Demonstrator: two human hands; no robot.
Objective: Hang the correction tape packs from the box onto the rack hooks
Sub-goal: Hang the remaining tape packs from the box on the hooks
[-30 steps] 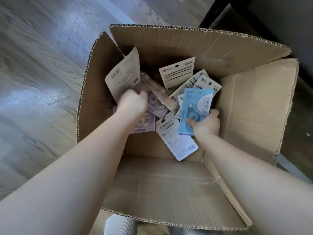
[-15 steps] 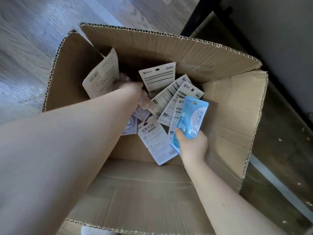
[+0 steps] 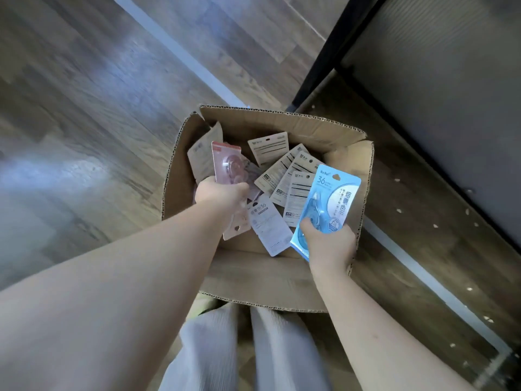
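An open cardboard box [image 3: 282, 125] stands on the floor with several correction tape packs [image 3: 282, 167] lying loose inside, most of them back side up. My left hand [image 3: 220, 194] grips a pink pack [image 3: 227, 162] upright above the box's left half, and a second pinkish card hangs below that fist. My right hand [image 3: 328, 244] holds a blue pack [image 3: 328, 198] by its lower end, tilted, over the box's right side. No rack hooks are in view.
A dark frame post [image 3: 324, 52] and a grey panel [image 3: 451, 108] rise at the right behind the box. A wooden base board [image 3: 423, 235] runs under them. Wood floor [image 3: 84, 108] spreads to the left. My legs in pale trousers [image 3: 248, 348] are below the box.
Both hands have lifted out of the box. The left hand now has a pink pack raised. The view has pulled back and up, so the box looks smaller.
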